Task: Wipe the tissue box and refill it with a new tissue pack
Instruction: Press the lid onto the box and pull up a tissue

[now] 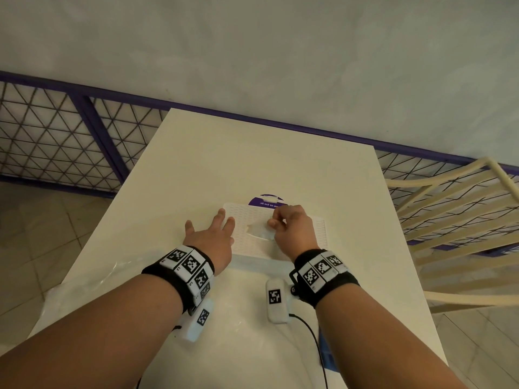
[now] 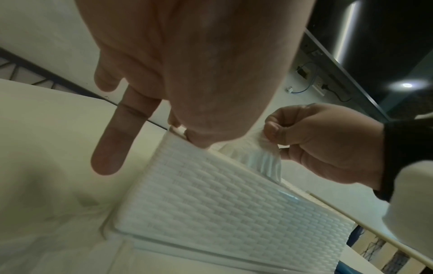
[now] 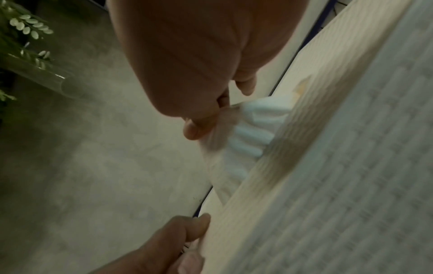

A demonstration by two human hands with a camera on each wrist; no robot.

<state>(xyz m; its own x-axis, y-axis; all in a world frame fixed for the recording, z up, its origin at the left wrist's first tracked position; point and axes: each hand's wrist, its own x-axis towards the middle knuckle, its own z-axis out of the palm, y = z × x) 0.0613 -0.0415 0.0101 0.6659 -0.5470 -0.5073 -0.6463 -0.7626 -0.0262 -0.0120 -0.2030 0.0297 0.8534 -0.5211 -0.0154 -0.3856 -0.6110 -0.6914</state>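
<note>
Tissue box (image 1: pixel 280 234): white, woven-texture lid, lies flat near the middle of the white table (image 1: pixel 224 164). A tissue (image 2: pixel 262 157) stands gathered out of the lid's slot. Right hand (image 1: pixel 293 230): grip pinching the tissue's top between thumb and fingertips (image 3: pixel 194 128), above the slot. Left hand (image 1: pixel 210 240): grip released, fingers straight, fingertips pressing on the box's left edge; index finger off the box, above the table. Purple round label (image 1: pixel 262 200) shows just beyond the box. Clear plastic film (image 1: pixel 92 279) lies on the table's near left. Cream slatted chair (image 1: pixel 455 220) stands right of the table.
</note>
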